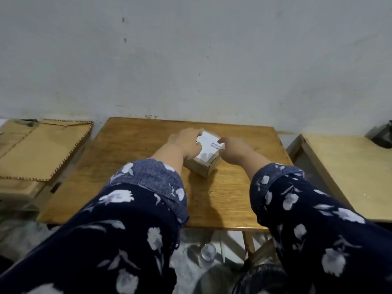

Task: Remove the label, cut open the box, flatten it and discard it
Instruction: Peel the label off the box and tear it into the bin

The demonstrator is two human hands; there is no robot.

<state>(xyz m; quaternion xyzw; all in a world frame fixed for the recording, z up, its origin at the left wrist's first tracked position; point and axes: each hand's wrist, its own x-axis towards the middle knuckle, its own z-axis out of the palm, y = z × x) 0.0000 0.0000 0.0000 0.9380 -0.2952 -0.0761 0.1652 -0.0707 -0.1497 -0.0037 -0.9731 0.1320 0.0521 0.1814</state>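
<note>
A small cardboard box stands on the wooden table, turned corner-on toward me. A white label with a barcode covers its top. My left hand grips the box's left side, fingers curled over the top edge onto the label. My right hand rests against the box's right side, its fingertips touching the label's right edge near the barcode. Both arms wear dark floral sleeves. The box's far sides are hidden.
Flattened cardboard sheets lie stacked to the left of the table. A paler second table stands to the right with a dark object at its far corner. A wall runs close behind. A clear bottle sits on the floor below.
</note>
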